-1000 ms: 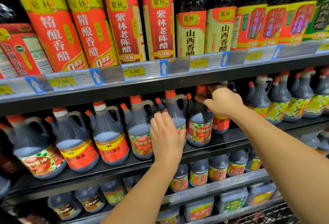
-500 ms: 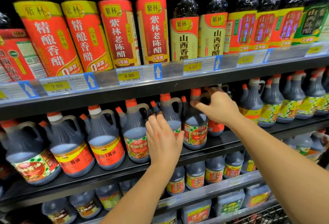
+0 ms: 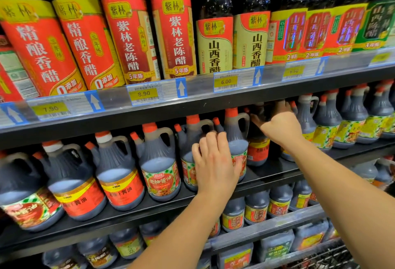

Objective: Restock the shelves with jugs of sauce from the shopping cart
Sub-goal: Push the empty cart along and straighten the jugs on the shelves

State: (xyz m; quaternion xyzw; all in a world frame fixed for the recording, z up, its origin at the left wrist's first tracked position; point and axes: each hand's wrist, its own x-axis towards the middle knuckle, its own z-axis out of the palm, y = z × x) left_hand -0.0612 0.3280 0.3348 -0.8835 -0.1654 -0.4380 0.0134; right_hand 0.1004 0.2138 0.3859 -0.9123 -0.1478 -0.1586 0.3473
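Dark shelves (image 3: 203, 106) across the whole view, tier over tier. On the top tier, tall vinegar bottles (image 3: 128, 40) with red, cream and green labels, packed side by side. On the middle shelf (image 3: 267, 173), a row of handled jugs of sauce (image 3: 119, 174), dark, orange-capped, upright, touching or nearly so. On the tier below, smaller jugs (image 3: 256, 211), partly hidden. Far in under the top tier, the right hand (image 3: 280, 127), grip closed round the neck of a red-labelled jug (image 3: 258, 151) behind the front row; blurred, but thumb on one side and fingers on the other. Lower and nearer, the left hand (image 3: 215, 168), grip wide, fingers straight and together, pressed flat on the fronts of two check-labelled jugs (image 3: 237, 142) side by side at the shelf edge. Along the top rail, yellow price tags (image 3: 144, 93) reading 7.90, 8.90 and 6.00, each beside a blue arrow.
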